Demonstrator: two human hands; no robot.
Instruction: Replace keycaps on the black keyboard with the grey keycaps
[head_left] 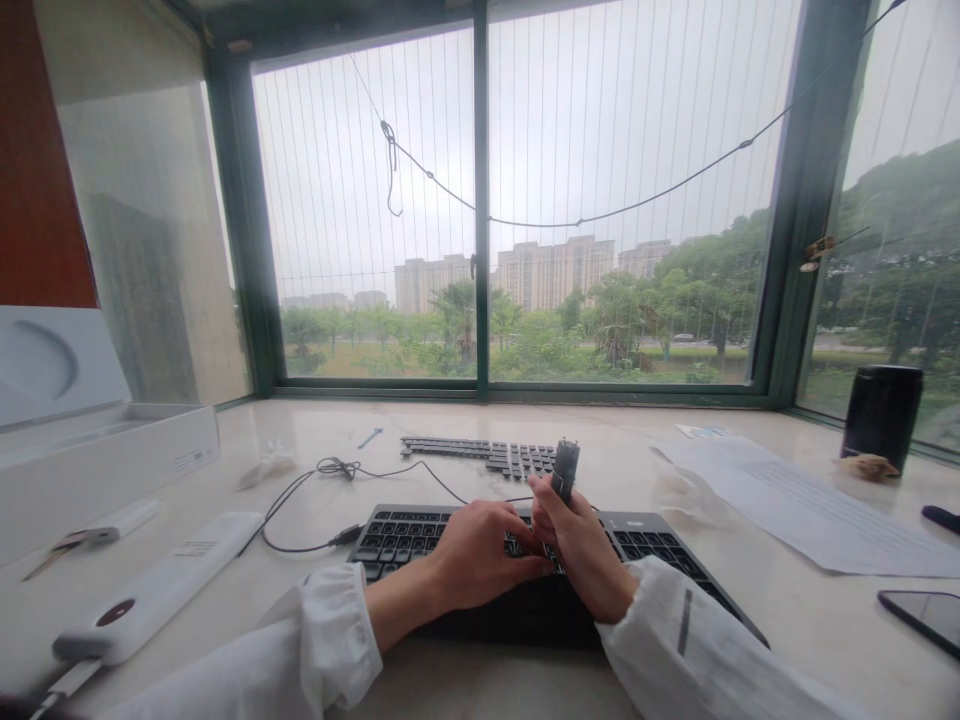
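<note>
A dark keyboard (409, 533) lies on the pale desk in front of me, with a cable plugged into its left end. My left hand (480, 555) rests curled on the keys near the keyboard's middle. My right hand (581, 545) is closed around a small dark grey tool (565, 468) that it holds upright above the keys. The tool looks like a keycap puller, though I cannot be sure. Both wrists wear white sleeves. Behind the keyboard, a row of loose dark keycaps (484, 454) is laid out on the desk.
An open white box (97, 460) stands at the left, with a white power bank (154, 590) and its cable in front. A black cable (315, 475) loops beside the keyboard. Paper sheets (810, 505), a black cylinder (881, 415) and a phone (922, 615) are at the right. A large window lies behind.
</note>
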